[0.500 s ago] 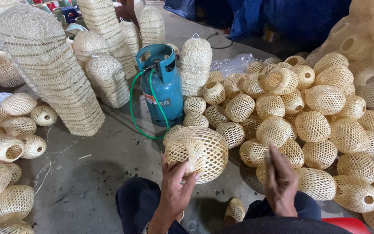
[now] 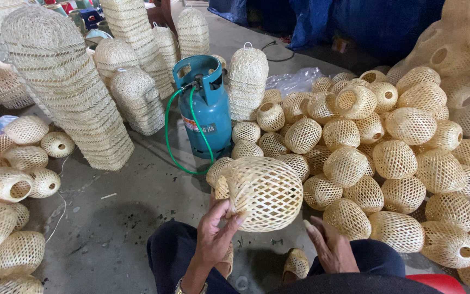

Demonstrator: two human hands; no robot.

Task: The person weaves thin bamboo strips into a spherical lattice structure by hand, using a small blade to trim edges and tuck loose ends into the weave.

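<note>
My left hand [image 2: 216, 234] grips the lower edge of a round woven bamboo basket [image 2: 262, 191] and holds it up above my knees. The basket is pale yellow with an open lattice weave. My right hand [image 2: 330, 245] rests beside it, low on my right leg, fingers together and holding nothing. Its fingertips lie just below the basket's right side, apart from it.
A large heap of similar woven baskets [image 2: 398, 158] fills the right. A teal gas cylinder [image 2: 205, 106] with a green hose [image 2: 168, 141] stands ahead. Tall stacks of nested baskets [image 2: 69, 87] rise at the left, with more loose baskets [image 2: 12, 179] on the concrete floor.
The basket has turned slightly in my left hand. My right hand has dropped lower and drawn back from the basket toward my leg.
</note>
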